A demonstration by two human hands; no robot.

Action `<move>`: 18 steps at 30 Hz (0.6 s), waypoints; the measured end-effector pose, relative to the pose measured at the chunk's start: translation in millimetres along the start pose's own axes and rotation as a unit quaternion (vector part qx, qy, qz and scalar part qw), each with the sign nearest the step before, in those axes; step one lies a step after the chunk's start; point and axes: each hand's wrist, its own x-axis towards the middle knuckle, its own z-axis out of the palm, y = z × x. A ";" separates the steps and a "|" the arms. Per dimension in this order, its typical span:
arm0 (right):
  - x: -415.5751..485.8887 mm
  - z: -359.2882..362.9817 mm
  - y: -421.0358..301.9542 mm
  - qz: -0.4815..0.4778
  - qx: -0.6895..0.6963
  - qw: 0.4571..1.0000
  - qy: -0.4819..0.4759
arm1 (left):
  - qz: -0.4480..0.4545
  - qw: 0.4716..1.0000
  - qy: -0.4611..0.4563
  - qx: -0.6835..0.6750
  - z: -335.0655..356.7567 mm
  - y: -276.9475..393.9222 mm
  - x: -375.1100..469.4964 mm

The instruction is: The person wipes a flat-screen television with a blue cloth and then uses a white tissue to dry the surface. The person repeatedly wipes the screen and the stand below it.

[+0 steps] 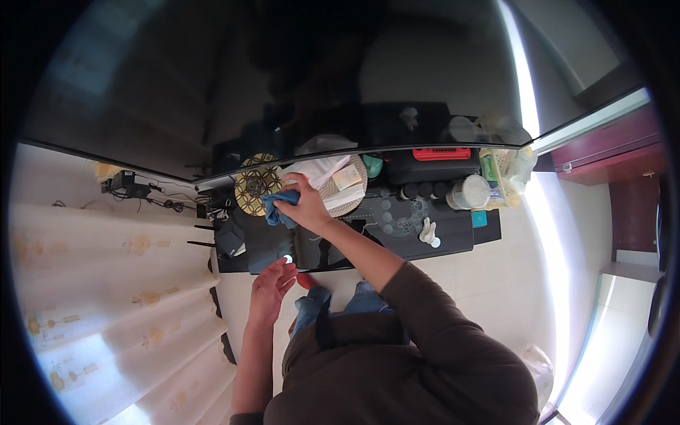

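Note:
My right hand [308,204] grips a crumpled blue cloth [280,208] over the black cabinet top [340,244]. The cloth overlaps the front edge of a round tin [249,183] with a yellow and black ring pattern. Just right of the tin, a round woven tray [361,183] bears papers and plastic packets [348,175]. My left hand [273,284] is near the cabinet's front edge, palm partly upward, its fingers loosely bent. A small round white object [288,259] shows at its fingertips; whether the fingers touch it I cannot tell.
A large glossy black screen [425,79] overhangs the cabinet's back. A white rabbit figurine [428,231], a white ribbed container [473,192] and a yellow basket [499,199] stand to the right. At left are a black box [230,237], tangled cables [175,204] and a patterned curtain [122,287].

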 end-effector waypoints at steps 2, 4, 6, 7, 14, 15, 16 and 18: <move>-3.6 -33.7 -2.0 0.044 -0.060 0.996 -0.040 | 0.006 1.000 -0.021 -0.017 4.3 3.1 3.7; -3.8 -87.6 -17.8 0.105 -0.180 0.965 -0.161 | 0.084 0.993 0.012 0.077 14.6 -2.7 9.5; -7.3 -127.8 -31.5 0.138 -0.176 0.935 -0.274 | 0.190 0.964 0.003 0.185 32.9 -9.7 24.3; -10.1 -140.7 -40.4 0.161 -0.168 0.914 -0.332 | 0.191 0.963 -0.019 0.190 45.5 -14.4 28.0; -54.7 -183.1 -68.4 0.070 -0.129 0.987 -0.071 | 0.011 0.985 -0.153 0.078 130.2 -32.7 48.7; -60.0 -190.8 -76.9 0.136 -0.065 0.988 -0.017 | -0.001 0.989 -0.134 0.054 133.3 -36.6 52.2; -66.7 -199.1 -74.5 0.107 -0.063 0.992 0.021 | -0.013 0.993 -0.115 0.029 136.7 -38.9 54.7; -86.7 -208.2 -62.5 0.070 -0.041 0.995 0.055 | 0.019 0.995 -0.077 0.052 153.0 -44.0 57.2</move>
